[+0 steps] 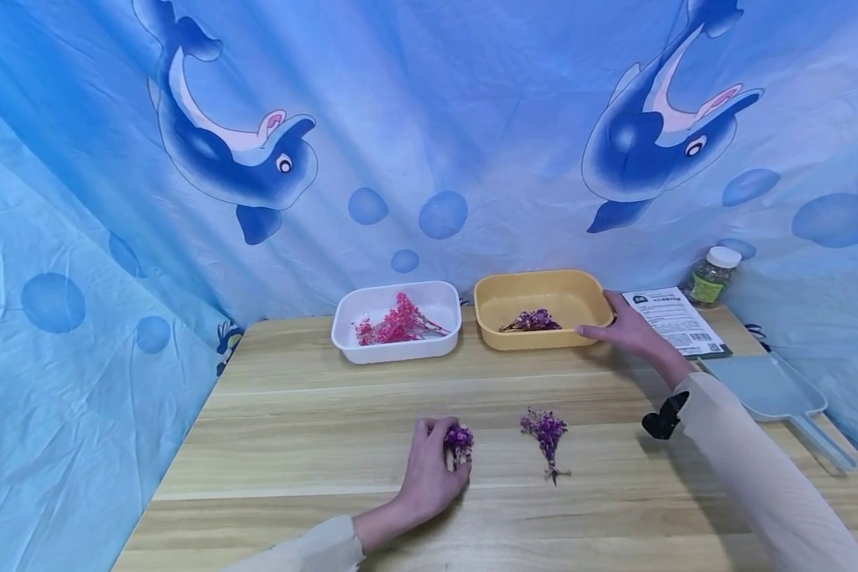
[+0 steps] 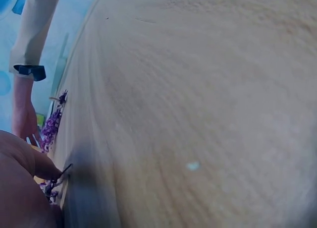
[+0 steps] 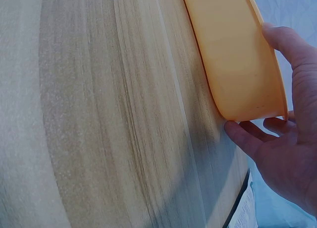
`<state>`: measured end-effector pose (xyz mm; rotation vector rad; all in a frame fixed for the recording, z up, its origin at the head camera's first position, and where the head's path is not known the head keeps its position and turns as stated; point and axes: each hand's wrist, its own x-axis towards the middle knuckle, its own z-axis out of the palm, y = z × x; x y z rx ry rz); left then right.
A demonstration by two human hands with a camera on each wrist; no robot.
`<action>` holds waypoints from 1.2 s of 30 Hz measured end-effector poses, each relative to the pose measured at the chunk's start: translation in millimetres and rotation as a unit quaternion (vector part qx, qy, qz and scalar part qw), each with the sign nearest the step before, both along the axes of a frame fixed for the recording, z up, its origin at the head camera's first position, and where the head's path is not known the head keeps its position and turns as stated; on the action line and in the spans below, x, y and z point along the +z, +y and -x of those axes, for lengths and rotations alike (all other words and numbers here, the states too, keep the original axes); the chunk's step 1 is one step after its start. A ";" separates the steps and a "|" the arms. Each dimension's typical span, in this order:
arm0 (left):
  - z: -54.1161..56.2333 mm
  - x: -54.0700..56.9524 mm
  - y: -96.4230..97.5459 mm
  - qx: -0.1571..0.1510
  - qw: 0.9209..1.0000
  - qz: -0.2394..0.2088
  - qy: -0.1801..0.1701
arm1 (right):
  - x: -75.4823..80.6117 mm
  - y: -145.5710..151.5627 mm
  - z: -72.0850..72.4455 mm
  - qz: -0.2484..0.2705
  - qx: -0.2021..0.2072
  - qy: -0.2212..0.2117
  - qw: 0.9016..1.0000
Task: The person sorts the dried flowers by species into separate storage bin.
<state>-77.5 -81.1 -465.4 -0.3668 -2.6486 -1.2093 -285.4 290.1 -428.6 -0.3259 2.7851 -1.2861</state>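
My left hand curls its thumb and fingers round a small bunch of purple dried flowers, low over the wooden table; its stems are mostly hidden by the hand. To the right of it lies another tied purple bunch, flower heads pointing away from me. At the back, my right hand grips the right end of a yellow plastic basin, thumb at the rim and fingers against the end wall in the right wrist view. Inside that basin rest more purple flowers.
Left of the yellow basin stands a white basin with pink dried flowers. Towards the right are a printed packet, a white-lidded jar and a grey dustpan. A blue dolphin curtain hangs behind the table.
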 end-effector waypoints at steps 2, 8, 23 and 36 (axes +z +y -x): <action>1.5 -0.1 -1.2 -0.008 1.000 -0.002 0.011 | 0.2 0.1 0.0 -0.002 -0.001 -0.001 1.000; 5.8 -0.2 -3.7 -0.022 0.999 -0.009 0.043 | -0.1 0.6 0.6 -0.006 0.000 -0.002 1.000; 28.0 5.1 -4.4 -0.062 0.995 -0.011 0.072 | 0.2 -0.6 -0.4 -0.007 -0.003 -0.004 1.000; 72.1 38.2 5.1 -0.108 0.991 -0.072 -0.040 | 0.7 -0.9 -0.1 -0.015 -0.005 -0.008 1.000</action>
